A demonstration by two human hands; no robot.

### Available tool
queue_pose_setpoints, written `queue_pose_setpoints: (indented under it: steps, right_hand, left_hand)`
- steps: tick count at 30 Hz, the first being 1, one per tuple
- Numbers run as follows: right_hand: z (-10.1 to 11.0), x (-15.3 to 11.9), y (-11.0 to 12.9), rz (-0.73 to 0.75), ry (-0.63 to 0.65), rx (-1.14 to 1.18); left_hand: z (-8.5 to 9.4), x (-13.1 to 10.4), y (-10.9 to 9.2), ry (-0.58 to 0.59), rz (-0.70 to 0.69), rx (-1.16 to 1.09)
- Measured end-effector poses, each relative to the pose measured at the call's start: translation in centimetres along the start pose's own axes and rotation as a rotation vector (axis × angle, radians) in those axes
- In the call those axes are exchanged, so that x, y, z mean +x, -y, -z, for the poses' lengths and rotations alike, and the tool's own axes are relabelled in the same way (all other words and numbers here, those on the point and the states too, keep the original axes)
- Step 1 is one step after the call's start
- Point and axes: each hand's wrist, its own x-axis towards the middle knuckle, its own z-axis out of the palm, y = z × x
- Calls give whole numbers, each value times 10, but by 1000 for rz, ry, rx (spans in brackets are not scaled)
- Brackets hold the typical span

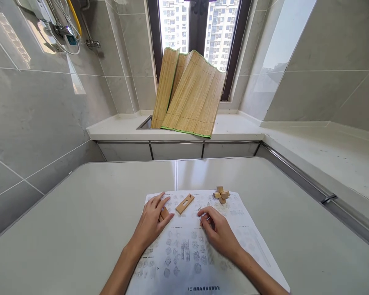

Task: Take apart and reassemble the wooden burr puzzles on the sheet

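A printed sheet (184,241) with small diagrams lies on the white table. My left hand (152,219) rests at its upper left, fingers apart, over a wooden piece (164,213) that shows between thumb and forefinger. To the right, my right hand (217,229) has its fingers curled together near the sheet's middle; a bit of wood (201,223) shows by the fingertips. Between the hands and farther off lies a flat wooden piece (185,204) with an oval slot. An interlocked wooden block assembly (221,195) sits at the sheet's upper right.
The white table (80,213) extends around the sheet. Beyond it, a folded bamboo mat (193,94) leans on the white ledge (119,129) before the window. A metal rail (295,168) runs along the right side, and hoses hang at the upper left.
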Motion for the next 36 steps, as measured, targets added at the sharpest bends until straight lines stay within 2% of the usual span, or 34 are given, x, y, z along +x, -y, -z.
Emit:
queue_pose_setpoints:
  steps: [5, 15, 26, 32, 36]
  right_hand:
    - [1, -1, 3, 10, 7, -29]
    - [0, 1, 5, 43, 13, -55]
    - [0, 2, 0, 77, 6, -58]
    - [2, 1, 2, 63, 26, -43]
    - [2, 0, 3, 53, 40, -37]
  left_hand:
    - [-2, -1, -9, 57, -3, -101]
    - [-1, 20, -24, 141, -211, -11]
    - [-4, 24, -37, 24, -245, -28]
    - [-19, 25, -44, -78, -139, -14]
    - [-19, 25, -45, -84, -111, 4]
